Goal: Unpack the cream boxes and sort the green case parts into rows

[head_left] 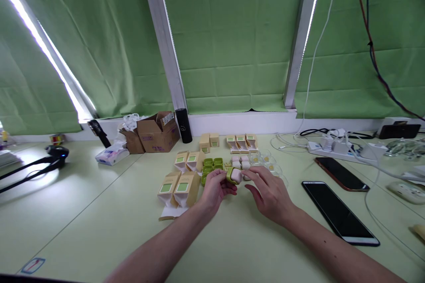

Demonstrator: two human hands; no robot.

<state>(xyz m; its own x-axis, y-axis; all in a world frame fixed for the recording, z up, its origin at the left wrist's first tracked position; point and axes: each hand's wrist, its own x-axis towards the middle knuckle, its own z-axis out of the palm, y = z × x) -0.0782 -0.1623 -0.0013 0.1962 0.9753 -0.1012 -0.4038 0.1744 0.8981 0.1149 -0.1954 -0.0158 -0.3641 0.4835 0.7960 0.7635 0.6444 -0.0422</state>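
My left hand [216, 190] is closed, pinching a small olive-green case [229, 174] by its left side. In that case sits a pale pink rounded block [237, 175], its open side turned to the right. The fingertips of my right hand [268, 188] are at the block's right edge; its thumb stands apart from the fingers, and I cannot tell how firmly they touch. Just behind my hands are several green cases [207, 162] in rows, more pale pink blocks [245, 158] and clear round plastic pieces [266, 159]. Small yellowish bits lie between them, partly hidden.
Opened kraft boxes [186, 185] stand left of my hands, more kraft boxes [241, 143] at the back. Two phones [338, 212] and a power strip [338, 154] with cables lie right. A cardboard box [159, 135], black cylinder [183, 125] and tissue pack [112, 154] sit back left.
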